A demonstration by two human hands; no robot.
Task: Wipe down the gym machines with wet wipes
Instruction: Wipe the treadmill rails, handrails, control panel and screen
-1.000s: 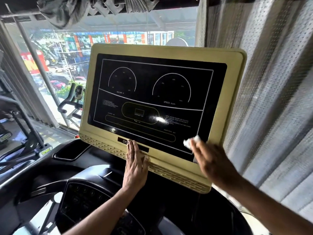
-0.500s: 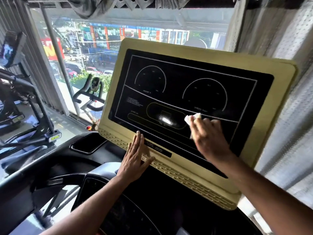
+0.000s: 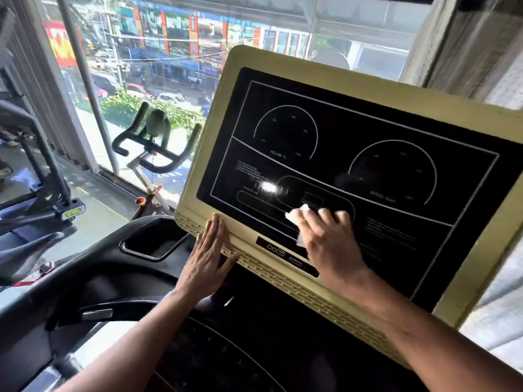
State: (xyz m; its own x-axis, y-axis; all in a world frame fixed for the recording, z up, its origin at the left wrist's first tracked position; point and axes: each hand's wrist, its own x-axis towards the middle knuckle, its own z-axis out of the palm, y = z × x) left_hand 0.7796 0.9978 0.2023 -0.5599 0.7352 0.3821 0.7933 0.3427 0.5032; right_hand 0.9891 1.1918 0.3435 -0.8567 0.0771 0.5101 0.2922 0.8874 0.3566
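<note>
Wet wipe [image 3: 297, 215] mostly hidden under right hand [image 3: 331, 244]; screen [image 3: 368, 142] small print unreadable.

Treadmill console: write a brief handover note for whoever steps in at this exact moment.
Left hand: flat, fingers straight, resting on the console's cream lower edge, apparently steadying it.
Right hand: presses a white wipe against the black screen, lower centre, just above the small port strip.
Done: wiping of the screen is under way; how much is covered cannot be told.
Left: probably the rest of the screen, the cream frame, the black dash below with its tray, then the other machines, such as the bike by the window.
</note>
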